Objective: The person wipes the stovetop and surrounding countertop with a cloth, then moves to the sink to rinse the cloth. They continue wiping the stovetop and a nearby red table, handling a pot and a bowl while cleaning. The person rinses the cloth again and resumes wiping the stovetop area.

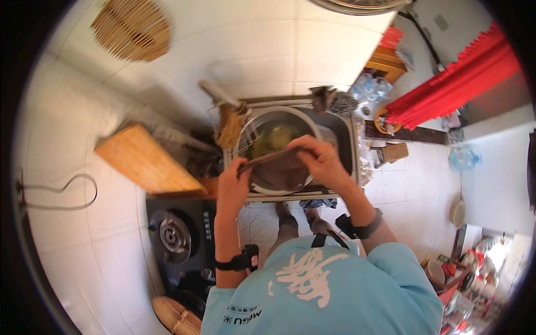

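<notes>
A dark brown cloth (278, 171) is stretched between my two hands above the sink. My left hand (235, 182) grips its left end, and my right hand (320, 161) pinches its upper right edge. Beneath the cloth a large round basin (289, 109) stands in the metal sink (346, 125), with yellowish-green liquid or contents showing inside; what exactly they are is unclear. The cloth covers the near part of the basin.
Left of the sink are a wire rack with a tan sponge-like pad (229, 125), a wooden cutting board (146, 161) and a black gas stove (180, 238). A dark cloth (322, 98) and a steel-wool scourer (344, 104) lie at the sink's back right. A red curtain (456, 83) hangs right.
</notes>
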{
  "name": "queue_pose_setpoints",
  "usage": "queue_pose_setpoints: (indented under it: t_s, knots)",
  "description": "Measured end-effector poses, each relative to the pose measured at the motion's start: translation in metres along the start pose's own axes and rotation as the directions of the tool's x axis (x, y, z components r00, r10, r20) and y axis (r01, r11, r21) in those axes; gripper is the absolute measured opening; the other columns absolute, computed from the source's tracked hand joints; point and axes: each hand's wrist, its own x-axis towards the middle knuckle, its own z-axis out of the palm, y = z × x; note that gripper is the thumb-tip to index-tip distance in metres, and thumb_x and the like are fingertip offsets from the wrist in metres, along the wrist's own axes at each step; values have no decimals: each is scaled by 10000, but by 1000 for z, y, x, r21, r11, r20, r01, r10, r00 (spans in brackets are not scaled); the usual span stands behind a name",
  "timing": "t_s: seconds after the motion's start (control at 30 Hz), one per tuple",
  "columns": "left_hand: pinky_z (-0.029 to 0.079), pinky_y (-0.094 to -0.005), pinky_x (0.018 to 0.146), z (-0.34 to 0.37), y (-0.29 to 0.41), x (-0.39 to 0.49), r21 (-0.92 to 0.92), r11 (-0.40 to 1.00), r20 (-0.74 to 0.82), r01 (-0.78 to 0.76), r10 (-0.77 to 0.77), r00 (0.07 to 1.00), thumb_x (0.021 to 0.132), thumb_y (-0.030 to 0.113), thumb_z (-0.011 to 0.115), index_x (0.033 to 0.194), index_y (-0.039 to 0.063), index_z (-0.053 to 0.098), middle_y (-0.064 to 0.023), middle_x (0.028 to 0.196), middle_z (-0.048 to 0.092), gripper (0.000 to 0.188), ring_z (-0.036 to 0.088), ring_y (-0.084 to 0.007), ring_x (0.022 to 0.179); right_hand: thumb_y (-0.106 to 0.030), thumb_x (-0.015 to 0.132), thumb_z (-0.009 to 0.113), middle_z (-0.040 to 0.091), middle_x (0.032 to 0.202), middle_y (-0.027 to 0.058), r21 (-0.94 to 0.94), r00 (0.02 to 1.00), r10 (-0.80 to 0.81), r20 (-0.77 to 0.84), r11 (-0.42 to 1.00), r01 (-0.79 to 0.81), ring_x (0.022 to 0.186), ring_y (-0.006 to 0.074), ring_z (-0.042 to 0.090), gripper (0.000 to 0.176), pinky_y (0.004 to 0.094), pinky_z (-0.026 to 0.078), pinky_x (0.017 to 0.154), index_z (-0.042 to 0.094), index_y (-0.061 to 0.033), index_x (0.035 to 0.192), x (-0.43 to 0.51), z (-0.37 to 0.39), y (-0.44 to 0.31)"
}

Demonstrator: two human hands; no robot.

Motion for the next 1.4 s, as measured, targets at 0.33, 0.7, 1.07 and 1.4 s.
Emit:
queue_pose_setpoints:
  t_s: [0.33, 0.7, 1.07, 1.4]
  knots:
    - [461, -279, 852, 17, 4, -7, -407, 914, -24, -4, -6, 1000, 886, -63, 468, 1109, 31, 554, -77, 1153, 633, 256, 573, -161, 1018, -306, 980, 503, 644, 944, 80, 168, 847, 425, 320, 854, -492, 827, 137, 608, 335, 300, 517, 681, 599, -3, 1090, -20, 6, 20]
    - [378, -371, 1074, 104, 27, -25, -800, 432, 496, 417, 85, 864, 940, -15, 479, 1265, 34, 492, -108, 1363, 507, 329, 416, -239, 1335, -211, 964, 574, 626, 1074, 35, 942, 743, 663, -89, 299, -154, 978, 151, 610, 270, 322, 511, 833, 564, -91, 1206, -58, 16, 38]
    - [461, -384, 940, 151, 51, -43, -764, 264, 619, 588, 44, 784, 947, 270, 573, 1208, 19, 540, -147, 1170, 587, 363, 568, -261, 1099, -220, 953, 576, 558, 1255, 81, 975, 834, 509, 213, -52, -217, 1138, 186, 554, 429, 331, 456, 986, 458, -59, 1333, -116, -4, 26]
    - [517, -294, 707, 312, 122, -97, -775, 387, 376, 500, -354, 856, 906, 77, 582, 855, 1, 576, -97, 864, 631, 92, 613, -174, 767, -113, 737, 664, 583, 879, 116, -736, 915, 109, -387, 561, -378, 815, 344, 650, 569, 434, 546, 619, 442, -16, 1251, -235, -107, 44]
